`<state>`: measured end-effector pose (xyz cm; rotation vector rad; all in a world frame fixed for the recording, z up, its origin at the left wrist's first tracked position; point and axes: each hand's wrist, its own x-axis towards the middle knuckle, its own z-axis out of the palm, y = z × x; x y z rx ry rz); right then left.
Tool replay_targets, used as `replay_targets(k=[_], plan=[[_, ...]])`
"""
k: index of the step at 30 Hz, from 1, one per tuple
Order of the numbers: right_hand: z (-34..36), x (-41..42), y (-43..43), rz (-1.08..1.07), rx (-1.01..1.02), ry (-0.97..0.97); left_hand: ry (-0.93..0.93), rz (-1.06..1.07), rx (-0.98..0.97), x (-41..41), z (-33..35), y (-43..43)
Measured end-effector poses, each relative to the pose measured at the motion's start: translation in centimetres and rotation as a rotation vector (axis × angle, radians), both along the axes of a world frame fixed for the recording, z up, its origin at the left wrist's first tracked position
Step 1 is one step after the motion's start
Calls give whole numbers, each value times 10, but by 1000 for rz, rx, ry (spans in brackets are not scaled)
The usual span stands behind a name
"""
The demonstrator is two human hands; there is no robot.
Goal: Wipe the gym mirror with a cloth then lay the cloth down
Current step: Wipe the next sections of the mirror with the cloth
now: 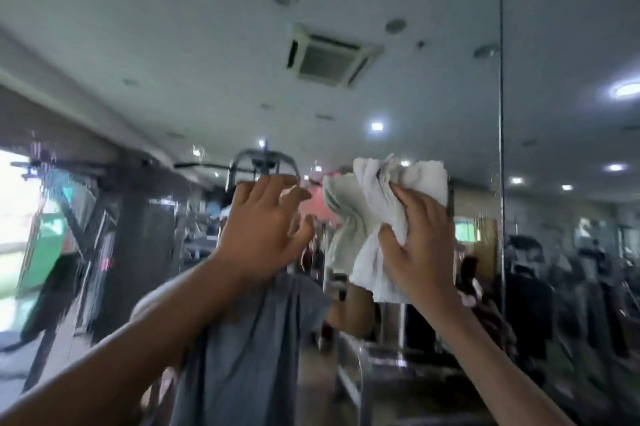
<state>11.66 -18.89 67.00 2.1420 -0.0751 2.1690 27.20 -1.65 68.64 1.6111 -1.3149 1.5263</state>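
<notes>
Against the mirror [450,44], the right hand [422,235] grips the cloth [360,214], left hand [263,228] raised, fingers splayed.

One bare left hand [263,228], one right hand [419,242]; one crumpled white terry cloth [360,217] under its fingers [403,197]; two glass mirror panels [173,44] [571,44].

Both bare forearms raised and reaching forward, left hand [266,228] empty, fingers spread, right hand [419,238] near it, fingers gripping a cloth [363,203]

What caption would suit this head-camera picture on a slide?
Right hand holds a bunched white cloth against the gym mirror while the open left hand is raised beside it.
</notes>
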Motion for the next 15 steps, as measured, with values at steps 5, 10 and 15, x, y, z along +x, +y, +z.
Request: replay_targets(k=[5,10,15], plan=[[110,27,-33,-165,-126,-25,-118,148,-105,15,103,-21],[202,49,-30,-365,-18,2,-192,292,-145,23,171,-33],[190,55,-39,-391,-386,148,-48,322,-179,32,177,-38]])
